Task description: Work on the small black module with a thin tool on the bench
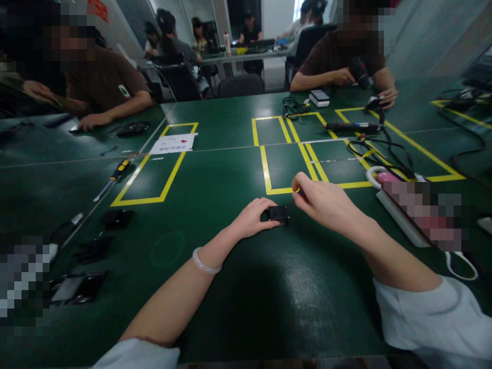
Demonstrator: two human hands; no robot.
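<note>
Gripping a black box [278,214] is the left hand [253,219] (right hand [321,203] pinching something thin [290,203]).

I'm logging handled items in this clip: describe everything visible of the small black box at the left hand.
The small black box looks rectangular, perhaps plastic, with small pale spots at its right end. It appears to rest on the green table, its left end gripped in the left hand. A thin dark piece reaches from its upper right toward the right hand. Finer detail is too small to tell.

No legible text; printing on white sheet [172,144] too small.
</note>
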